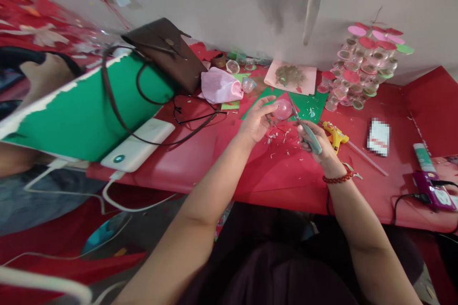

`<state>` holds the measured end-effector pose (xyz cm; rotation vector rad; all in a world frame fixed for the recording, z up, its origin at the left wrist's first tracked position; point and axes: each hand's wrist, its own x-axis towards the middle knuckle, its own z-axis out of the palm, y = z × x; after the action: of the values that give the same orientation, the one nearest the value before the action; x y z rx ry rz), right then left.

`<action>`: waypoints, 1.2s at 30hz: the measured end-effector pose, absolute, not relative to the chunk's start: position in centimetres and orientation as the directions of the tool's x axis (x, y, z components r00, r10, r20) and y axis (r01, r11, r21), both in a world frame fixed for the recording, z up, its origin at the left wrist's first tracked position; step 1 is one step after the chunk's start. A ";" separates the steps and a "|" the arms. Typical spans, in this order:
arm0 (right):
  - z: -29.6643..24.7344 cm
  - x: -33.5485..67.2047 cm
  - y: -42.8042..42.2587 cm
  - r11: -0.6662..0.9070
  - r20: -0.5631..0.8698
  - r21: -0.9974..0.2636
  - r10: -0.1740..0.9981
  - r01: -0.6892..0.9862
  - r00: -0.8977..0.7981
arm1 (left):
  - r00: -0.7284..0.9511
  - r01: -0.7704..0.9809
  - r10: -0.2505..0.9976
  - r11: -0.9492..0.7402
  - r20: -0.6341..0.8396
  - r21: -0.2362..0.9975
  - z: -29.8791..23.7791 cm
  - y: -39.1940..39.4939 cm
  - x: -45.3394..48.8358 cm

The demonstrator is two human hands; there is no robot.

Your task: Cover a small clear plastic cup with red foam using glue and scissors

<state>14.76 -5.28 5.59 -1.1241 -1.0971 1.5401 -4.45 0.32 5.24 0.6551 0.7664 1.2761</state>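
Observation:
In my left hand (258,118) a small clear plastic cup (282,109) is pinched by its side, with a piece of red paper (284,97) at its far edge. My right hand (317,140) is closed around a teal-handled cutting tool (310,136). Its narrow metal blade points away from me and lies against the right edge of the cup and paper; whether it is a knife or scissors I cannot tell. Under both hands, white shavings are scattered over a red sheet (286,167) and a green sheet (315,105).
Right of my hands lies a yellow glue gun (334,136) with a clear stick. A hanging bunch of clear cups (358,66) stands by the wall. A purple device (434,190) sits far right. Leftward are a brown bag (168,52), a white power bank (139,145) and a green board (89,105).

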 end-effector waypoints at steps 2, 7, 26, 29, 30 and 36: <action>5.6 14.8 -5.3 -0.203 -0.175 -0.966 0.969 -0.159 -0.175 | 0.109 -0.579 0.986 0.167 -0.127 0.798 5.2 0.4 -4.5; 5.7 14.7 -5.3 -0.204 -0.176 -0.965 0.970 -0.166 -0.170 | 0.096 -0.576 0.988 0.154 -0.121 0.803 5.1 0.4 -4.6; 5.4 14.6 -5.4 -0.186 -0.157 -0.971 0.970 -0.149 -0.188 | 0.046 -0.556 0.991 0.131 -0.127 0.821 4.7 0.8 -4.9; 5.3 14.6 -5.4 -0.196 -0.168 -0.969 0.969 -0.149 -0.179 | 0.039 -0.544 0.991 0.127 -0.127 0.830 4.8 0.8 -4.9; 5.3 14.6 -5.4 -0.198 -0.171 -0.969 0.969 -0.150 -0.179 | 0.035 -0.543 0.991 0.125 -0.127 0.830 4.8 0.8 -4.9; 5.3 14.6 -5.4 -0.200 -0.172 -0.969 0.967 -0.145 -0.186 | 0.016 -0.547 0.992 0.115 -0.128 0.829 4.9 0.9 -5.0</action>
<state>14.59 -5.36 5.30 -1.1335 -1.1146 1.5494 -4.98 0.86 4.92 0.6785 0.8472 1.3519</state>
